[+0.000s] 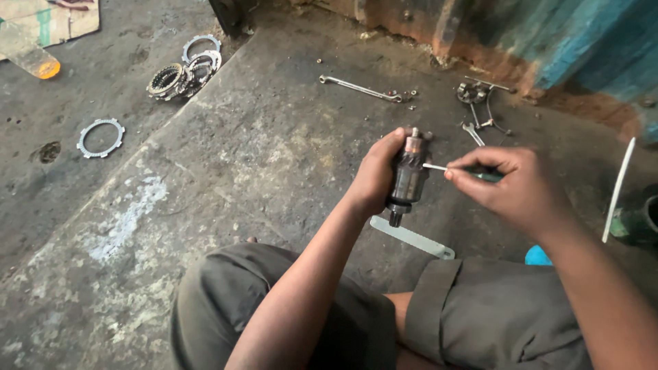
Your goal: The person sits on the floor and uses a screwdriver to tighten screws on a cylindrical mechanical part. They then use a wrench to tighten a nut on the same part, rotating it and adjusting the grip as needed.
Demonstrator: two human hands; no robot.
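Nearest the camera, the person's knees in grey shorts (274, 308) frame the work, and just above them the left hand (375, 177) is clenched around a small motor armature (408, 177), held upright in the air over the floor. It looks like a dense, rigid steel-and-copper part, probably heavy for its size and perhaps greasy, so the thick middle of the body, where the fingers wrap it now, seems the safest hold; the thin shaft ends and the windings look easier to damage. The right hand (517, 188) grasps a slim screwdriver (466, 170) with a dark green handle, its tip touching the armature's side. On the floor beneath the hands lies a flat pale metal strip (415, 240). Further off rest a ring spanner (362, 88), a cluster of small parts and tools (480, 103), and, to the left, a stack of clutch plates (184, 72) and a single toothed ring (101, 137). The surface is a stained, rough concrete floor (226, 171), ending at a rusty blue-painted wall (576, 41).
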